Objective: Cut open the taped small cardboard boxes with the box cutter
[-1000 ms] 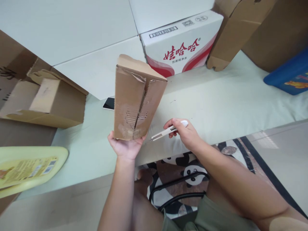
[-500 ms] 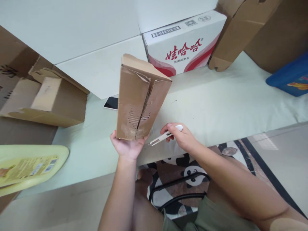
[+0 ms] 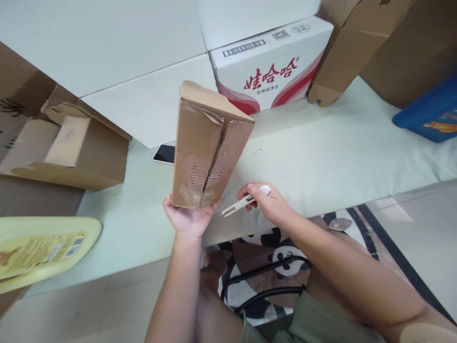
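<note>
Left hand cupped under cardboard box, right hand pinching white cutter just right of it.
Held upright over near table edge; looks light, stiff-walled, torn along seam, best gripped at base corners. Farther back, white carton.

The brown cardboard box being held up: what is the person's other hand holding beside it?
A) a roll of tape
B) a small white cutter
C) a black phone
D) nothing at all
B: the right hand grips a small white cutter, its tip pointing toward the lower end of the cardboard box, which the left hand holds from below.
</note>
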{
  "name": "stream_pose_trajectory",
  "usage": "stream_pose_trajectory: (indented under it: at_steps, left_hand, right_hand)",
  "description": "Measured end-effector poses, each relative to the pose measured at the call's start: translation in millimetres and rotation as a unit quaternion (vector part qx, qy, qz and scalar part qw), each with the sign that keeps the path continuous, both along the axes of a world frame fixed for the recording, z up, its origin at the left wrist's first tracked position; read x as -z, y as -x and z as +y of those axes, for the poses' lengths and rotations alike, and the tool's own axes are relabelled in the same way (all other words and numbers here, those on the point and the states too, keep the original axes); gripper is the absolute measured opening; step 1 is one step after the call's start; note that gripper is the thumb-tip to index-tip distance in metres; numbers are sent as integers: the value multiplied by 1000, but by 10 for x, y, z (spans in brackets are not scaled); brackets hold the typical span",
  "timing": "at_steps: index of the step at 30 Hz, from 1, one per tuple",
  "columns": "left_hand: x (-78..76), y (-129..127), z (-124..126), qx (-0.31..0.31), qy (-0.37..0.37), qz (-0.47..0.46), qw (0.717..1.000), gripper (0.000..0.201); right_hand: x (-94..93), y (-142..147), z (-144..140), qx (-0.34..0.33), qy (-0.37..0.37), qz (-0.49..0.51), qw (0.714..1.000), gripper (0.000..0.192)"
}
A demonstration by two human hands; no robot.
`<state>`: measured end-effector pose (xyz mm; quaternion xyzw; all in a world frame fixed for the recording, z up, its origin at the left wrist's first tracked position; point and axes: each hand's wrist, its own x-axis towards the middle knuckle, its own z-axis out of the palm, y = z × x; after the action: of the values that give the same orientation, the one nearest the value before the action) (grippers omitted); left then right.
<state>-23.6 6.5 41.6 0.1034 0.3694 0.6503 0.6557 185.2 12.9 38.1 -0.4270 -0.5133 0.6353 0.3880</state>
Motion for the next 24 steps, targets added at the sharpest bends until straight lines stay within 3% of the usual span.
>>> stream_pose_trajectory:
  at_steps: [24]
  left_hand:
    - [-1,-7,-3,2,10,-3,1000,52]
  right_hand:
    - [4,10,-1,0,13,4,1000,50]
